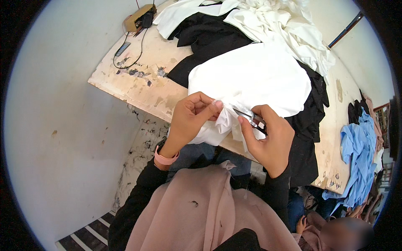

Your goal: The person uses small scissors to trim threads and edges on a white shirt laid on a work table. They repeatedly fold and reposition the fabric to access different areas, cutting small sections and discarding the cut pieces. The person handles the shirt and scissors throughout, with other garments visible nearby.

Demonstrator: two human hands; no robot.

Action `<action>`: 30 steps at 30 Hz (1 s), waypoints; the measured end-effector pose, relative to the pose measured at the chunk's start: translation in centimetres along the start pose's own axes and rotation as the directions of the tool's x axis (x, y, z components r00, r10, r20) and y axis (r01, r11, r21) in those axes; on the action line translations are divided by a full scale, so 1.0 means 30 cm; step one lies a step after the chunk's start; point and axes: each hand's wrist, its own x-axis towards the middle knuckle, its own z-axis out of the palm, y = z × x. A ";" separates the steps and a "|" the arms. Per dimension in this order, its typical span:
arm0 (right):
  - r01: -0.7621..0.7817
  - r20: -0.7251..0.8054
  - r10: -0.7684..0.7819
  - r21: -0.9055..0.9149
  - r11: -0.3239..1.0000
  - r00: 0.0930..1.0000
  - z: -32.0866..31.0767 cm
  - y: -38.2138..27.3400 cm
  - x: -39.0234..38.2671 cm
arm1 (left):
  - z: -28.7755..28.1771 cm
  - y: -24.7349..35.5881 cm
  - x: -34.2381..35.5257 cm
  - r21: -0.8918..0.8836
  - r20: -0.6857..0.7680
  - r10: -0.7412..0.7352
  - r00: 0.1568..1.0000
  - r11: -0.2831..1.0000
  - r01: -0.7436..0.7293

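Observation:
A white cloth piece (251, 79) lies over black fabric near the table's front edge. My left hand (193, 117) pinches a gathered bit of this white cloth between thumb and fingers. Close to its right, my right hand (272, 136) is closed round a small pair of thread snips (257, 123) with metal blades and a dark handle. The blades point left, at the bunched cloth beside my left fingertips. Folds hide the blade tips, so whether they touch a thread cannot be made out.
Black fabric (307, 125) drapes over the front edge of the wooden table (146, 94). White cloth (276, 21) is heaped at the back. A box with a cable (139, 19) stands at the far left. Blue garments (359, 142) hang at the right, and another person (312, 228) sits lower right.

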 end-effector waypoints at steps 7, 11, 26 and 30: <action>0.228 0.057 -0.221 -0.204 0.952 0.974 0.015 0.046 0.012 | -0.004 0.018 -0.004 -0.047 0.034 0.031 0.999 0.998 -0.029; 0.286 0.052 -0.281 -0.212 0.935 0.958 0.044 0.047 0.031 | 0.003 0.030 -0.005 -0.031 0.046 0.041 0.998 0.999 -0.040; 0.348 0.041 -0.401 -0.584 0.733 0.915 0.078 0.012 0.002 | 0.002 0.026 -0.006 -0.081 0.052 0.013 0.999 0.997 -0.009; 0.315 0.002 -0.389 -0.590 0.743 0.921 0.076 0.003 0.007 | -0.004 0.020 -0.006 -0.044 0.050 0.004 0.999 0.999 -0.001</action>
